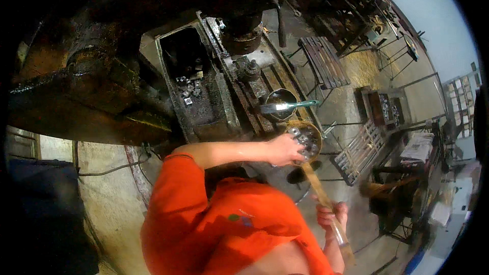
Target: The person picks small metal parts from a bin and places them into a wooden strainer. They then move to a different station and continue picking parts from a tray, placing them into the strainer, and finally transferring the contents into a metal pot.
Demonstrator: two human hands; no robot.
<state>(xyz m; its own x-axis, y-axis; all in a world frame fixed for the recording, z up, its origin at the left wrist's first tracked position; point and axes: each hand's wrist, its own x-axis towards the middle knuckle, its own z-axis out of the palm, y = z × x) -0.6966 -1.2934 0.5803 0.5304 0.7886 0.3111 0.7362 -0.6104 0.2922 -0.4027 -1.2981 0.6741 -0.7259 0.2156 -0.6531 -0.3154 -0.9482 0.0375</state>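
My left hand [285, 149] reaches to a round container [320, 147] filled with small metal parts [305, 140]. Its fingers curl at the near side, over the parts, and their tips are hidden among them. Lower right, my right hand [332, 216] is closed round a long, flat, wood-coloured bar [318, 186]. The bar's upper end meets the container's near edge; I cannot tell whether the two are joined. Just beyond the container, a brush with a green handle [300, 104] lies across a small round pot [281, 114].
A metal trough [204, 117] on the machine bed holds several loose metal pieces [191, 89]. Dark machinery [91, 81] fills the left. Slatted stands [324, 62] and a crate [379, 108] of metal parts stand to the right. A cable [114, 172] runs at the left.
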